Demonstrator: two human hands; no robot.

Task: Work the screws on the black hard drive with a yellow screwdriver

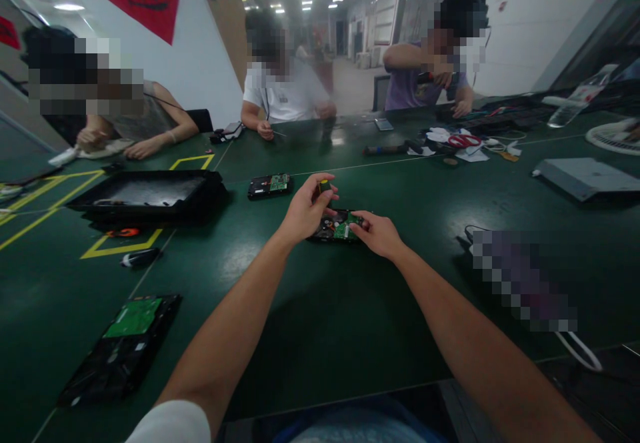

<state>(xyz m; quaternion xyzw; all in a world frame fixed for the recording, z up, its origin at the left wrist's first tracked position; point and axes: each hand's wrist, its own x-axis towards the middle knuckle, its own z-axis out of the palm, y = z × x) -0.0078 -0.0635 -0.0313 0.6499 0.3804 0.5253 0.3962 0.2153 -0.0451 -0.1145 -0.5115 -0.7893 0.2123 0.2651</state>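
Note:
A hard drive point(330, 231) with a green circuit board lies on the table in front of me. My left hand point(311, 206) is closed around a small screwdriver point(324, 186) whose yellow top shows between the fingers. The screwdriver stands roughly upright over the drive, and its tip is hidden by my hand. At the drive's right end, my right hand point(376, 231) grips the edge with thumb and fingers. Beyond my left hand lies a second hard drive point(270, 185). Another one, larger in view point(123, 346), rests near the table's front left.
Black stacked trays point(150, 196) stand at left, with an orange-and-black item point(125, 232) beside them. On the right are a blurred-out object point(523, 279), a grey metal case point(587, 177), a bottle point(583, 99) and red-handled scissors point(464, 141). Several people sit across the green table point(300, 336).

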